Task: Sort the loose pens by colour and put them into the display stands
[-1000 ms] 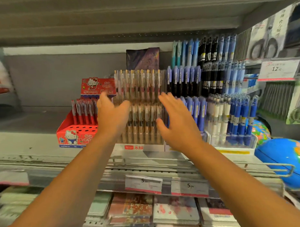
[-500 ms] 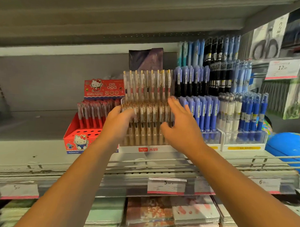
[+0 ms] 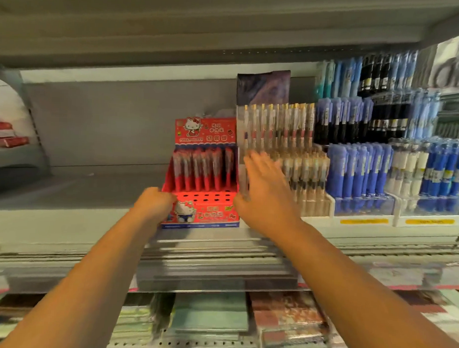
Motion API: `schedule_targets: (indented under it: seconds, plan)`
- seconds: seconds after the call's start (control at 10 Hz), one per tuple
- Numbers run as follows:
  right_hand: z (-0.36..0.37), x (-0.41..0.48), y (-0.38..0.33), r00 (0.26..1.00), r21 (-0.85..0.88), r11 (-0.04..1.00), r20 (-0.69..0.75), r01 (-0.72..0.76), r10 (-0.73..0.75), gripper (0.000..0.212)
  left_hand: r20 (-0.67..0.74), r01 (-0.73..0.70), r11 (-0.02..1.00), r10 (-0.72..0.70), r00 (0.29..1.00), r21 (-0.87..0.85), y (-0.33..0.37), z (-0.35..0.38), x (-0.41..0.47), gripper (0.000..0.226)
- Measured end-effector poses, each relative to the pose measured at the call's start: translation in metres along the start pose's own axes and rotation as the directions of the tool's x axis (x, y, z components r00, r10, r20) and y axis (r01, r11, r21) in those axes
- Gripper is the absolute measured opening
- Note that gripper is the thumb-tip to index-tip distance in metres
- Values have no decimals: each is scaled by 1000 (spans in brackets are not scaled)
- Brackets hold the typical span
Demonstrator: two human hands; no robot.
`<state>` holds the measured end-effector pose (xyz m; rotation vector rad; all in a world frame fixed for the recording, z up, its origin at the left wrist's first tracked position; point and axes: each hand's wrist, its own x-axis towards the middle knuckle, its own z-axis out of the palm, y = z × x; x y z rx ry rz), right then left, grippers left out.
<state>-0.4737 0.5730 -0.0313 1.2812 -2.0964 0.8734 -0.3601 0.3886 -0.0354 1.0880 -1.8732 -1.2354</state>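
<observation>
We curl our left hand (image 3: pixel 154 206) round the front left corner of the red stand (image 3: pixel 206 199) and lay our right hand (image 3: pixel 266 193), flat and empty, against its right side, likely to square it, red pens (image 3: pixel 201 170) standing in its back rows.

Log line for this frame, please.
left hand: at red display box's front-left corner, grip blurred | right hand: open, by clear pen stand

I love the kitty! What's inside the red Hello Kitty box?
In the red Hello Kitty box, red pens stand in the back rows; the front holes show no pens. The left hand covers its front left corner, hiding that part.
</observation>
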Motion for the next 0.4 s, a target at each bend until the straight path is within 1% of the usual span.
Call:
schedule_targets:
  seconds: [0.1,0.2,0.3,0.4]
  plan:
    - [9,2,-1,999,-3,999,-26,-40,39,79,72,-15,999,18,997,-50,-3,-1,9,24]
    - [10,0,1,999,-28,999,8,-39,39,78,115,-25,998,31,993,-55,-4,-4,13,27]
    - [5,0,0,999,41,998,32,-43,42,78,140,-7,998,15,990,-61,-6,-2,16,25]
    - [-11,-20,-4,994,223,972,-52,-80,94,73,-2,-121,992,121,993,-38,2,-1,-1,19]
